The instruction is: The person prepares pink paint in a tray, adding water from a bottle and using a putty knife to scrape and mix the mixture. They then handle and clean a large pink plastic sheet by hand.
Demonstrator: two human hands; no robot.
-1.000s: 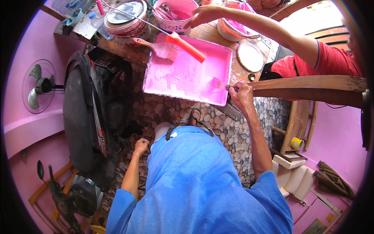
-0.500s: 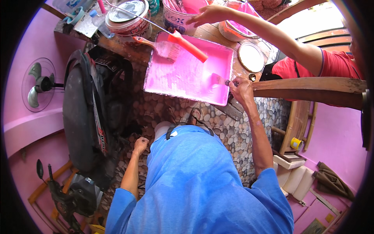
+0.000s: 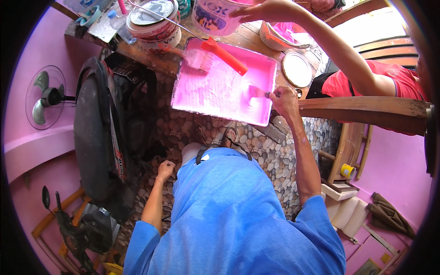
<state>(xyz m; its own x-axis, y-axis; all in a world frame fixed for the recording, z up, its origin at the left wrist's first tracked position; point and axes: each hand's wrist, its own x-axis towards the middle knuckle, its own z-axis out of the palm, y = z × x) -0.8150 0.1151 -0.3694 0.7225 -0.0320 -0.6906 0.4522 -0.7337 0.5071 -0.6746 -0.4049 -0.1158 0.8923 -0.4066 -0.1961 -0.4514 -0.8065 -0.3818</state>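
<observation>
My right hand (image 3: 286, 101) grips a small flat-headed paint tool (image 3: 257, 92) by its dark handle, at the right side of a pink paint tray (image 3: 220, 114). Pink paint coats the tool's head, which sits in the wet paint; whether it is a brush or a scraper I cannot tell. A wide paintbrush (image 3: 198, 59) and a paint roller's orange-red handle (image 3: 224, 56) lie across the tray's far part. Well away from the tray, my left hand (image 3: 166, 170) hangs near my left knee, its fingers curled in with nothing visible in them.
Another person's hand (image 3: 256, 11) touches a tilted paint bucket (image 3: 215, 18) beyond the tray. Beside it stand a lidded paint can (image 3: 153, 27) and a basin (image 3: 279, 36). A round lid (image 3: 296, 69) lies right. A wooden beam (image 3: 362, 103) juts in; a motorcycle (image 3: 98, 128) stands left.
The other person's bucket has risen and tipped, showing more of its side. Pink paint in the tray looks fuller and rippled. My right hand has shifted slightly; my left hand stays put.
</observation>
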